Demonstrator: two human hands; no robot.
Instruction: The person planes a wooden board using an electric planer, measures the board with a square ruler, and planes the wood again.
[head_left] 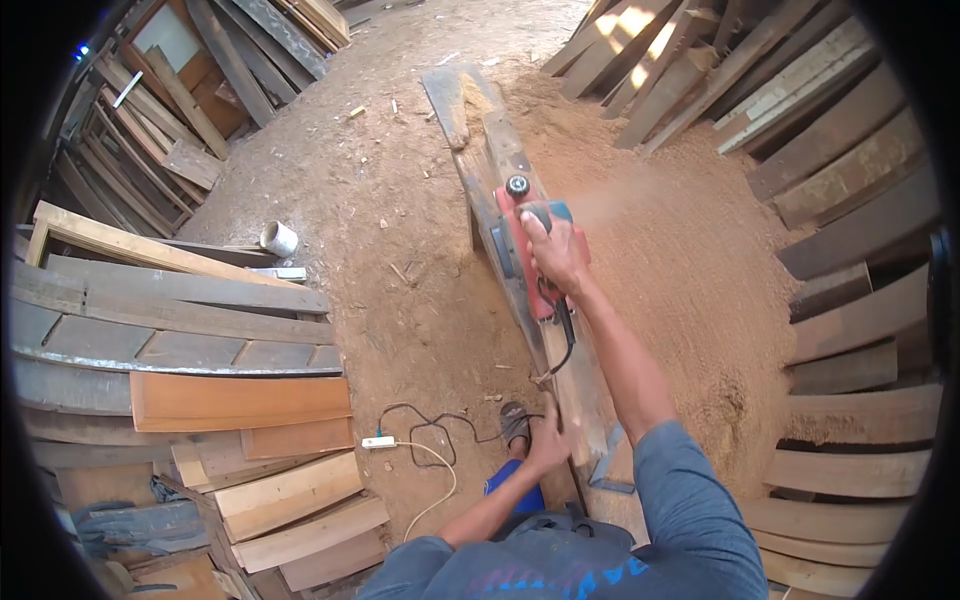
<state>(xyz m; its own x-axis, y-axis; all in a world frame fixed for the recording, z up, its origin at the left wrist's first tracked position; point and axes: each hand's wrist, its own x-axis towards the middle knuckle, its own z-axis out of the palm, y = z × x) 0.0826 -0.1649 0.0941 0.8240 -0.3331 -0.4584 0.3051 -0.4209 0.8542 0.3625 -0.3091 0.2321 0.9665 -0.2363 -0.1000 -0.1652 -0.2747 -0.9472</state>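
Observation:
My right hand (558, 250) is wrapped around the rear handle of a red and blue electric planer (508, 215), which rests on a long wooden plank (575, 385). A plume of dust and shavings sprays off the planer's right side. Lower down, my left hand (547, 445) is beside the plank's left edge, fingers closed at the black power cord (568, 345); its fingertips are partly hidden. The plank lies lengthwise along a narrow wooden bench (478, 200) running away from me.
Sawdust (680, 290) covers the ground on the right. Boards (860, 415) line the right side, and stacked planks (240, 405) fill the left. A white extension socket (379, 442) lies by the looping cord near my sandalled foot (514, 424). A white bucket (279, 238) lies farther left.

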